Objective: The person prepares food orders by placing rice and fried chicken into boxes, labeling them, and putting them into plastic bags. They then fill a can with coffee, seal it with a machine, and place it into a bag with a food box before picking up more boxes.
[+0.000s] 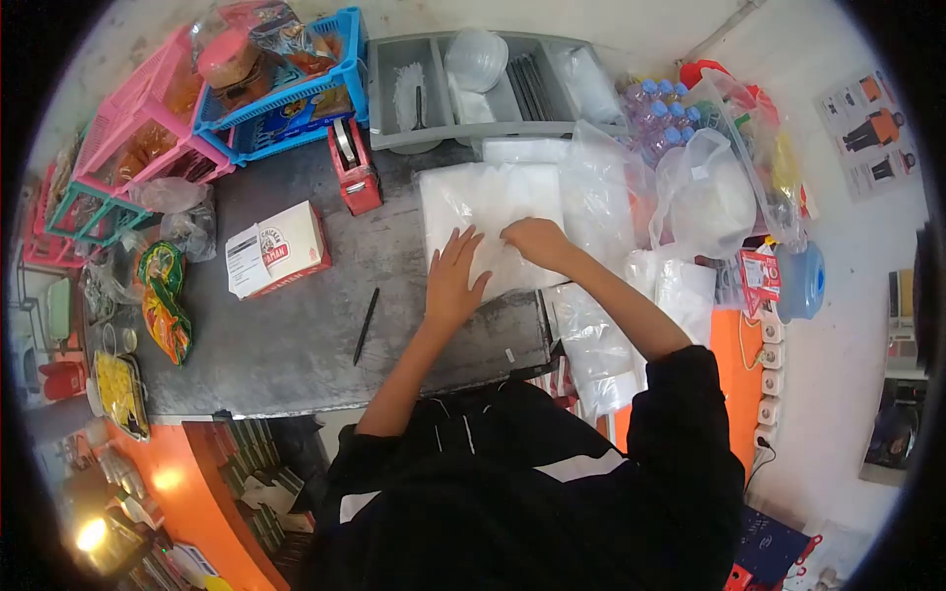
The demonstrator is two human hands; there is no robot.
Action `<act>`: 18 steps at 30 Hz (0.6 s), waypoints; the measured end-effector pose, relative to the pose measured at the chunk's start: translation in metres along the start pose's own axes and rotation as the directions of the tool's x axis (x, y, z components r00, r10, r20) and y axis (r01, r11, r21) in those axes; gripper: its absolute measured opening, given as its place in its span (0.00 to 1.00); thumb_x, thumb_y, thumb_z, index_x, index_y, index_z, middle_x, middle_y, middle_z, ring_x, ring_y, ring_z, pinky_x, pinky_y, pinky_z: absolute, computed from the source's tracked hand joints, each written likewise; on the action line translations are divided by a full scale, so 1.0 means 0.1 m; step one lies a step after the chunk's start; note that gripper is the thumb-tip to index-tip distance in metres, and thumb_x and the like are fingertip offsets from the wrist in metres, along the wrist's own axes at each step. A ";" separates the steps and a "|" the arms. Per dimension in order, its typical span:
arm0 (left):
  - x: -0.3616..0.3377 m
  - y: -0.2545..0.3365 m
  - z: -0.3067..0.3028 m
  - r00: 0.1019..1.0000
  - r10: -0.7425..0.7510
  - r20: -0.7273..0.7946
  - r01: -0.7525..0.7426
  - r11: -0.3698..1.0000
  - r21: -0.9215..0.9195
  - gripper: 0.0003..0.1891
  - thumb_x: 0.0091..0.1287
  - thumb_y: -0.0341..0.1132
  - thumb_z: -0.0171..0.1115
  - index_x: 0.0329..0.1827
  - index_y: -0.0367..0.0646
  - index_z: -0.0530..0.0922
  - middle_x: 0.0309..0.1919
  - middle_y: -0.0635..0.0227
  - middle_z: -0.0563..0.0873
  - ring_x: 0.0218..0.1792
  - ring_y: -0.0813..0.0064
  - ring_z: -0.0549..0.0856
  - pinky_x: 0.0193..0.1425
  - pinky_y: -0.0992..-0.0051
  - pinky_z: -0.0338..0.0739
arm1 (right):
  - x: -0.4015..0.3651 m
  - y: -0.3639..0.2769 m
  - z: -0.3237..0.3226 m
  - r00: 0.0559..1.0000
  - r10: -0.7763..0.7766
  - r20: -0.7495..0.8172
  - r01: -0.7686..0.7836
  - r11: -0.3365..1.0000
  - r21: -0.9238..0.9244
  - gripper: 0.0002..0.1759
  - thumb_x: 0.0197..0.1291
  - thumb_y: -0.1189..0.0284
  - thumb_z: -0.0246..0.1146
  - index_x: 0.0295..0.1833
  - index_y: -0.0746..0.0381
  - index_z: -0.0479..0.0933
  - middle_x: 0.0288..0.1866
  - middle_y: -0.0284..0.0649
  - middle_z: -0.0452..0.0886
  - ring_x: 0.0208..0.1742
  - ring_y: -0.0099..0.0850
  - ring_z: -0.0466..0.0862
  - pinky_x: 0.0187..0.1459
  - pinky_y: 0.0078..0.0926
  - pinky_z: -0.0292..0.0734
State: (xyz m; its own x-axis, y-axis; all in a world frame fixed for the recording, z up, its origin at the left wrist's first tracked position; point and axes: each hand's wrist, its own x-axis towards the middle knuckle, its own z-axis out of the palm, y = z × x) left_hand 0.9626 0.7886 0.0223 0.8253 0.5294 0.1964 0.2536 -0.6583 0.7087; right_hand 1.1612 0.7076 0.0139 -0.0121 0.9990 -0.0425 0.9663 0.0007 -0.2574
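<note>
Presently, both hands are on the stack of clear plastic bags (490, 209), which lies flat on the grey table (296, 355) towards its far right side, just in front of the grey divided tray (394, 94). The left hand (453, 278) is open, fingers spread, palm pressed flat on the near edge of the stack. The right hand (537, 241) is curled, knuckles up, fingertips down on the top sheet; whether it pinches a layer cannot be told. More loose plastic bags (690, 197) are heaped just right of the stack. A white and red box (277, 250) lies well left of the hands: a round red emblem on the white face and a printed label on its end, both too small to read. A black pen (366, 325) lies between the box and the left forearm. A red tape dispenser (353, 164) stands beyond the box, near a blue basket (347, 69) and a pink basket (128, 128). Blue-capped bottles (658, 106) stand at the far right. A wall sheet (872, 133) shows figures in orange; its text is illegible.
</note>
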 end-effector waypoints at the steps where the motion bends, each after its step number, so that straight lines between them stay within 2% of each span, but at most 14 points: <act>1: 0.07 0.02 0.04 1.000 -0.005 -0.012 0.005 1.000 0.007 0.33 0.51 0.34 0.67 0.63 0.51 0.65 0.67 0.67 0.64 0.68 0.59 0.60 0.66 0.48 0.57 | 0.01 -0.01 -0.15 0.991 0.132 0.002 -0.129 0.969 0.211 0.07 0.48 0.71 0.60 0.35 0.60 0.77 0.36 0.41 0.80 0.40 0.38 0.80 0.38 0.35 0.75; 4: 0.22 0.04 0.22 0.997 -0.075 0.003 0.074 0.989 0.125 0.40 0.47 0.42 0.71 0.65 0.53 0.62 0.68 0.73 0.62 0.70 0.62 0.56 0.67 0.42 0.50 | 0.13 -0.01 -0.58 0.925 0.374 -0.068 -0.270 0.772 0.575 0.10 0.57 0.73 0.52 0.38 0.62 0.77 0.38 0.44 0.81 0.40 0.32 0.81 0.39 0.26 0.75; 5: 0.22 -0.04 0.32 0.996 -0.091 0.015 0.088 0.987 0.133 0.43 0.45 0.44 0.72 0.66 0.55 0.61 0.68 0.74 0.62 0.70 0.62 0.56 0.67 0.42 0.49 | 0.19 0.43 -0.30 0.912 0.398 -0.096 -0.153 0.549 0.821 0.13 0.62 0.69 0.50 0.44 0.65 0.76 0.43 0.45 0.80 0.42 0.31 0.80 0.43 0.26 0.73; 6: 0.24 -0.11 0.36 0.994 -0.111 0.023 0.107 0.984 0.142 0.45 0.43 0.46 0.73 0.67 0.56 0.60 0.68 0.75 0.62 0.71 0.63 0.55 0.68 0.42 0.48 | 0.24 0.00 -0.96 0.604 0.794 -0.068 -0.215 0.245 0.945 0.15 0.65 0.68 0.47 0.48 0.66 0.73 0.42 0.45 0.77 0.42 0.35 0.77 0.44 0.29 0.71; 8: 0.19 -0.14 0.40 0.989 -0.143 0.019 0.139 0.980 0.143 0.47 0.42 0.47 0.74 0.67 0.54 0.59 0.68 0.74 0.62 0.71 0.63 0.56 0.68 0.44 0.48 | 0.04 0.03 -1.93 0.623 0.624 -0.471 -0.362 0.765 0.533 0.13 0.66 0.71 0.44 0.47 0.66 0.71 0.37 0.45 0.74 0.41 0.37 0.75 0.45 0.33 0.69; 10: 0.20 -0.17 0.32 0.987 -0.161 -0.004 0.160 0.975 0.152 0.49 0.40 0.47 0.75 0.68 0.53 0.59 0.68 0.73 0.62 0.70 0.63 0.56 0.69 0.45 0.48 | -0.24 0.11 -2.53 0.422 0.181 -0.888 -0.142 0.981 0.132 0.09 0.64 0.74 0.49 0.45 0.67 0.71 0.39 0.39 0.75 0.40 0.32 0.74 0.43 0.30 0.70; 11: 0.18 -0.17 0.29 0.979 -0.198 -0.037 0.193 0.975 -0.112 0.49 0.39 0.47 0.74 0.68 0.50 0.58 0.68 0.70 0.62 0.70 0.63 0.56 0.69 0.47 0.49 | -0.23 -0.55 -2.97 0.438 0.562 -0.702 -0.002 0.781 0.625 0.09 0.61 0.73 0.54 0.44 0.66 0.72 0.38 0.36 0.76 0.39 0.30 0.74 0.45 0.30 0.70; 12: 0.19 -0.17 0.23 0.972 -0.228 -0.065 0.188 0.909 -0.372 0.50 0.39 0.48 0.74 0.67 0.47 0.58 0.68 0.68 0.61 0.70 0.62 0.56 0.70 0.49 0.49 | -0.23 -0.88 -3.03 0.433 0.427 -0.794 -0.155 0.903 0.401 0.09 0.57 0.75 0.56 0.43 0.66 0.73 0.38 0.37 0.78 0.39 0.31 0.76 0.44 0.31 0.70; 13: 0.24 -0.01 0.01 0.965 -0.244 -0.094 0.195 0.911 -0.363 0.50 0.39 0.48 0.74 0.67 0.47 0.58 0.68 0.68 0.61 0.70 0.62 0.56 0.70 0.49 0.49 | -0.27 -1.10 -3.01 0.441 0.275 -0.854 -0.305 0.941 0.146 0.10 0.52 0.78 0.58 0.42 0.66 0.74 0.38 0.37 0.79 0.39 0.31 0.77 0.42 0.31 0.71; 14: 0.29 0.35 -0.36 0.870 -0.145 -0.471 -0.047 0.927 -0.372 0.46 0.41 0.48 0.73 0.64 0.44 0.62 0.65 0.64 0.65 0.68 0.61 0.60 0.70 0.52 0.50 | -0.34 -1.23 -2.86 0.741 0.326 -0.587 -0.292 0.944 0.156 0.13 0.47 0.80 0.57 0.41 0.65 0.75 0.37 0.38 0.80 0.39 0.34 0.78 0.40 0.33 0.72; 15: 0.31 0.58 -0.65 0.630 -0.048 -0.775 -0.276 0.919 -0.281 0.41 0.44 0.48 0.72 0.61 0.41 0.66 0.62 0.60 0.69 0.66 0.61 0.64 0.70 0.55 0.52 | -0.36 -1.31 -2.65 0.921 0.317 -0.225 -0.287 0.945 0.159 0.16 0.41 0.82 0.57 0.41 0.65 0.76 0.36 0.39 0.81 0.40 0.36 0.79 0.38 0.34 0.73; 16: 0.28 0.56 -0.84 0.621 -0.056 -0.782 -0.264 0.924 -0.276 0.41 0.44 0.48 0.72 0.61 0.41 0.66 0.62 0.60 0.69 0.66 0.61 0.64 0.70 0.55 0.52 | -0.30 -1.32 -2.32 0.976 -0.102 -0.191 0.117 0.990 0.072 0.21 0.33 0.82 0.56 0.41 0.64 0.76 0.38 0.41 0.81 0.37 0.41 0.80 0.34 0.35 0.73; 17: 0.23 0.46 -1.08 0.838 0.308 -0.451 -0.407 0.903 -0.139 0.37 0.46 0.45 0.71 0.60 0.45 0.67 0.56 0.61 0.74 0.61 0.61 0.69 0.68 0.57 0.56 | -0.21 -1.48 -2.13 0.983 -0.181 0.020 0.167 0.938 0.304 0.19 0.35 0.79 0.58 0.40 0.64 0.77 0.37 0.42 0.81 0.33 0.44 0.80 0.34 0.36 0.73; 18: 0.17 0.41 -1.32 0.815 0.580 0.014 -0.577 0.813 -0.082 0.32 0.48 0.43 0.71 0.58 0.48 0.69 0.50 0.61 0.78 0.57 0.62 0.73 0.65 0.60 0.61 | -0.22 -1.66 -2.10 0.956 -0.273 0.105 0.222 0.911 0.347 0.16 0.38 0.78 0.60 0.38 0.64 0.78 0.37 0.42 0.82 0.32 0.43 0.81 0.34 0.34 0.74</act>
State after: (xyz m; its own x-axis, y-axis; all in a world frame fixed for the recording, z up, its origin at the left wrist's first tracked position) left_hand 0.9199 0.8411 0.1445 0.8266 0.0423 0.5612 -0.3113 -0.7964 0.5185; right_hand 1.0546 0.6948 0.2605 -0.3021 0.9506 -0.0713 0.7887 0.2072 -0.5788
